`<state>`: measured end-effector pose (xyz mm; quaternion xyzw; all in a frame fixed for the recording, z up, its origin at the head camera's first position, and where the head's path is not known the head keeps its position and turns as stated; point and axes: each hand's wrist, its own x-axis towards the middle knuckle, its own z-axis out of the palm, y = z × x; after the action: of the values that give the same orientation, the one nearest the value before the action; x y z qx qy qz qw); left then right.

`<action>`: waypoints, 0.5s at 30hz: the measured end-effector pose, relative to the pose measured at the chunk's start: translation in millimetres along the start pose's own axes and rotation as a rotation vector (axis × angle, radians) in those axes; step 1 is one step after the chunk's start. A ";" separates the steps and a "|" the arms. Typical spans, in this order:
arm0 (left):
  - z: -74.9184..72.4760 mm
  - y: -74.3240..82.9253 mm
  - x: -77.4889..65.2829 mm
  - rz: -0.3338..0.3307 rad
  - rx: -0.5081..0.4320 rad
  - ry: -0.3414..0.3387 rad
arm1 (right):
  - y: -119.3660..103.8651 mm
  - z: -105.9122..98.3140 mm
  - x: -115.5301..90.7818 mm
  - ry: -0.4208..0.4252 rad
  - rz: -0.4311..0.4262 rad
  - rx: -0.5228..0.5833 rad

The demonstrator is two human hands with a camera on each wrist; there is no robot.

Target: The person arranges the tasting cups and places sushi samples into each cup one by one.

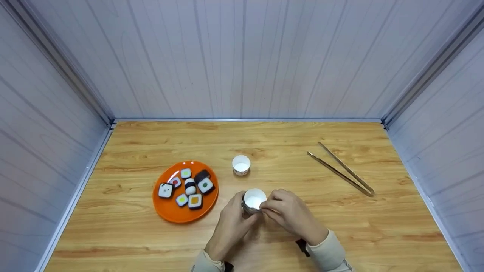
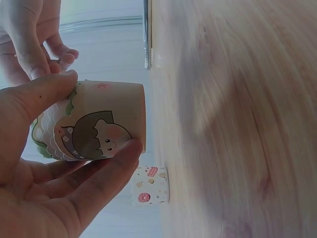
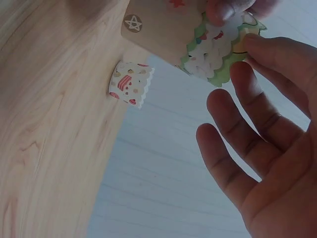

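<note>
A stack of nested paper baking cups (image 1: 254,199) is held just above the table at the front middle. My left hand (image 1: 231,221) grips the stack around its side, thumb on one side and fingers on the other. In the left wrist view the outer cup (image 2: 99,124) carries a printed cartoon face, and several scalloped rims show at its open end. At the rim, my right hand (image 1: 292,212) pinches the edge with thumb and forefinger; its other fingers (image 3: 223,158) stand away from the cups. Behind the stack, a single paper cup (image 1: 241,165) with red prints stands upright.
To the left lies an orange plate (image 1: 166,212) bearing several sushi-shaped pieces (image 1: 190,186). Metal tongs (image 1: 342,172) lie spread on the right of the wooden table (image 1: 280,151). Pale panel walls (image 1: 242,60) enclose the back and sides.
</note>
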<state>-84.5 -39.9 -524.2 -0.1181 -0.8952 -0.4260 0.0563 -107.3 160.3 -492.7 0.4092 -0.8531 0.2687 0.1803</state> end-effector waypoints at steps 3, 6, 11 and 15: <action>0.3 -1.1 -0.2 -0.002 0.004 0.002 | -0.4 -2.3 1.3 0.017 -0.019 0.019; 0.1 -1.4 -1.0 -0.013 0.000 -0.002 | -0.4 -5.3 3.5 0.050 -0.043 0.043; -0.6 -2.4 -1.6 -0.036 -0.001 -0.016 | 0.1 -10.3 8.6 0.094 -0.070 0.069; -1.5 -2.7 -1.4 -0.039 -0.005 -0.021 | 1.0 -14.3 12.0 0.103 -0.074 0.092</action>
<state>-83.8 -42.9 -525.5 -0.1054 -0.8967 -0.4282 0.0382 -114.0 162.3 -475.3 0.4340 -0.8139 0.3212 0.2148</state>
